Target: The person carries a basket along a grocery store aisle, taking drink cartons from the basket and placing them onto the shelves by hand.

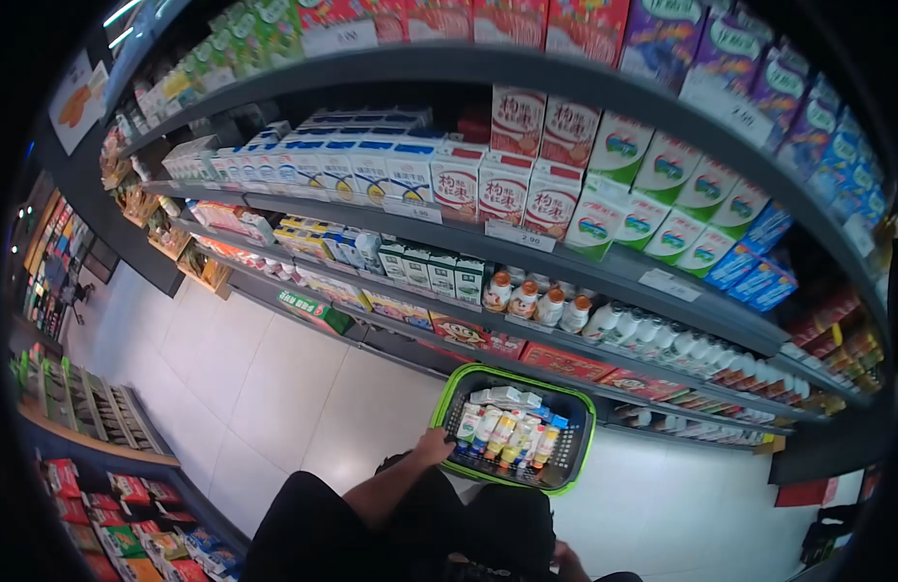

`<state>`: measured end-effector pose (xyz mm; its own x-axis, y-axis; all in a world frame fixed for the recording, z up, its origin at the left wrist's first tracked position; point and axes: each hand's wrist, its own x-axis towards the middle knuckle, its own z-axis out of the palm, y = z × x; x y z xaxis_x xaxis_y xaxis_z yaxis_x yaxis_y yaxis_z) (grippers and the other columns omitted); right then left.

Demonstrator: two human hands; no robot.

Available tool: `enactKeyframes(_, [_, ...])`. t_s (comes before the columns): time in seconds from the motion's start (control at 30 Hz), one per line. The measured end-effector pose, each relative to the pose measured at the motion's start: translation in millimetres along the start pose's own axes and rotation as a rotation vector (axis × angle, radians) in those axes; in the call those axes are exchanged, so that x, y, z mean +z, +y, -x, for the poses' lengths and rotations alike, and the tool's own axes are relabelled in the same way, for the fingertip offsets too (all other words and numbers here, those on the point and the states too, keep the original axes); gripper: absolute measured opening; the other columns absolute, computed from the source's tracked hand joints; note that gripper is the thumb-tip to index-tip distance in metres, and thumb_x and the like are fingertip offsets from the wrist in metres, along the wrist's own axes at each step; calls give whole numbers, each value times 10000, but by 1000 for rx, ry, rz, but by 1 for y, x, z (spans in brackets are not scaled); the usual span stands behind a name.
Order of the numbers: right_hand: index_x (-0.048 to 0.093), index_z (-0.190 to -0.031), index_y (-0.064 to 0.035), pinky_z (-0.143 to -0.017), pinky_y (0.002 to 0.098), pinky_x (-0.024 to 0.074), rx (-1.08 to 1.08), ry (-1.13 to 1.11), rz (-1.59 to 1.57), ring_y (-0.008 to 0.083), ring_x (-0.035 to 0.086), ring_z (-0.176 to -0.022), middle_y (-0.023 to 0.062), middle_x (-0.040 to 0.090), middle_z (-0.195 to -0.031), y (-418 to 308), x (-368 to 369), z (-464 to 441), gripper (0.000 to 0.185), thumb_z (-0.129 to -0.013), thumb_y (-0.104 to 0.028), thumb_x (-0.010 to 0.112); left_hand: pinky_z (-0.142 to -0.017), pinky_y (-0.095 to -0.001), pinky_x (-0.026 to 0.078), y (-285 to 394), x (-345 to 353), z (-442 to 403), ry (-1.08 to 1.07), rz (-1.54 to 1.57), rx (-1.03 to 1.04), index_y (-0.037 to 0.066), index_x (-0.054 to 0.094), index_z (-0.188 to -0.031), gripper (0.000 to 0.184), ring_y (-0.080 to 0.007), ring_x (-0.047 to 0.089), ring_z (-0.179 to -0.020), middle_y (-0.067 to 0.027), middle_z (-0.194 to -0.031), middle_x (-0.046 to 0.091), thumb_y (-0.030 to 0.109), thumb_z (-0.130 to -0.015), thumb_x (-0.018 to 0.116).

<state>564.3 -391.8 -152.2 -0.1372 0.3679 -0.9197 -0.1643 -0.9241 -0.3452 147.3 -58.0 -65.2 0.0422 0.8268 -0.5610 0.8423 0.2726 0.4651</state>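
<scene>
My left hand (432, 446) is closed on the left edge of a black shopping basket (587, 427) with a bright green rim. Inside the basket lie several small bottles (507, 435) with white, yellow and blue parts, and white cartons (507, 396) at its far side. Low in the view, my right hand (567, 561) shows only in part beside my dark-clothed knee. Its fingers are hidden, and I cannot see anything in it.
Shelves ahead carry red-and-white cartons (504, 189), green-and-white cartons (653, 213), blue-and-white cartons (357, 170) and orange-capped bottles (549, 306). A green box (315, 312) sits by the lowest shelf. Snack packets (129, 524) fill a rack at lower left. Pale floor tiles (284, 388) lie between.
</scene>
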Motion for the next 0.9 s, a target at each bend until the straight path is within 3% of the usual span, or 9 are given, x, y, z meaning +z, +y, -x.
enactKeyframes(0.03, [498,-1270,-86,-750,428,488,-286,-278,-231,227,588,-871,111,647,-910,45,-17,24,521,-904,-456,476,-861,-458,490,-3,-2,9,-45,11,28,-3,586,-1020,466,-374,607,-979,-222,-1016,620,384,-774,671])
enactKeyframes(0.07, [505,-1264,-85,-745,429,489,-337,-251,-90,230,589,-866,112,646,-911,47,-20,42,518,-905,-458,476,-795,-434,512,0,-12,11,-141,-21,19,7,650,-877,413,-338,649,-873,-208,-882,664,410,-789,651])
enactKeyframes(0.17, [526,-1244,-84,-729,432,492,-270,-111,413,239,591,-853,116,644,-914,25,-24,40,509,-907,-462,476,-773,-433,514,0,-32,17,-396,-33,-57,-4,674,-847,431,-351,652,-861,-227,-888,667,421,-798,621])
enactKeyframes(0.3, [555,-1217,-82,-707,435,497,-406,-153,714,250,595,-834,121,641,-919,-5,-75,-29,499,-909,-467,476,-812,-427,510,12,-53,40,-293,-117,-126,-54,673,-929,509,-373,649,-898,-235,-920,668,432,-795,600])
enactKeyframes(0.33, [562,-1210,-82,-702,436,498,-460,-224,718,253,595,-830,122,640,-920,-6,-93,-58,497,-910,-468,476,-707,-428,525,13,-55,45,-260,-92,-139,-62,673,-853,480,-340,657,-769,-225,-837,667,407,-816,580])
enactKeyframes(0.37, [608,-1126,-71,-642,434,501,-233,101,743,255,606,-771,138,640,-902,-67,-59,-12,471,-915,-473,480,-603,-429,540,6,-49,46,-229,-67,-152,-71,674,-778,471,-307,665,-640,-215,-755,665,382,-838,559])
enactKeyframes(0.4, [594,-1145,-59,-627,416,503,4,307,340,252,614,-730,162,641,-910,-163,10,90,470,-903,-455,513,-603,-429,540,2,-46,46,-239,-66,-156,-71,674,-778,471,-307,665,-640,-215,-755,665,382,-838,559])
enactKeyframes(0.67, [515,-1202,-62,-697,414,496,-37,212,308,275,624,-803,166,651,-985,-259,2,96,490,-900,-447,520,-543,-407,541,-17,-28,99,-136,203,-368,-57,646,-760,429,-283,620,-582,-174,-675,628,356,-843,564])
enactKeyframes(0.9, [566,-1105,-43,-636,420,512,34,181,459,234,601,-673,138,656,-850,-220,-5,94,426,-880,-404,552,-565,-417,554,-26,-24,165,-172,229,-591,-20,652,-938,399,-284,644,-671,-174,-795,647,360,-830,597])
